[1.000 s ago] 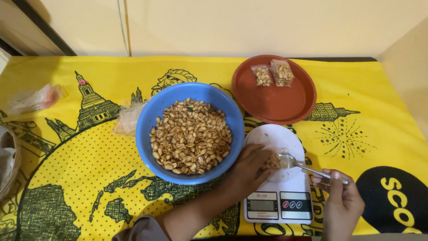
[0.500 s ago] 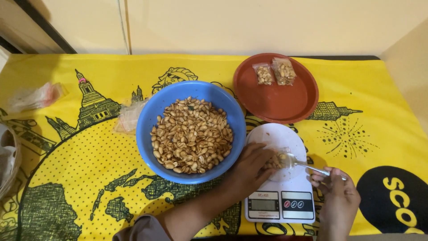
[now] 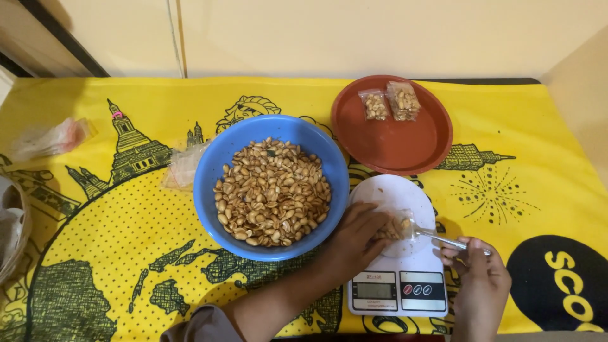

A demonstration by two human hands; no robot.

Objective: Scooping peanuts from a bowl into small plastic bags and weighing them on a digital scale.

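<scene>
A blue bowl (image 3: 218, 166) full of peanuts (image 3: 272, 193) sits at the middle of the table. To its right stands a white kitchen scale (image 3: 396, 288) with a round white platform (image 3: 396, 190). My left hand (image 3: 356, 237) rests on the platform and holds a small clear plastic bag (image 3: 396, 227) with peanuts in it. My right hand (image 3: 478, 285) grips the handle of a metal spoon (image 3: 437, 237), whose bowl is at the bag's mouth.
A red-brown plate (image 3: 399, 142) behind the scale carries two small filled peanut bags (image 3: 389, 102). Empty clear bags (image 3: 183, 166) lie left of the blue bowl, and more plastic (image 3: 47, 139) lies at far left. A yellow printed cloth (image 3: 101, 240) covers the table.
The spoon's tip has stayed at the bag while both hands shifted slightly; more peanuts now show in the small bag on the scale.
</scene>
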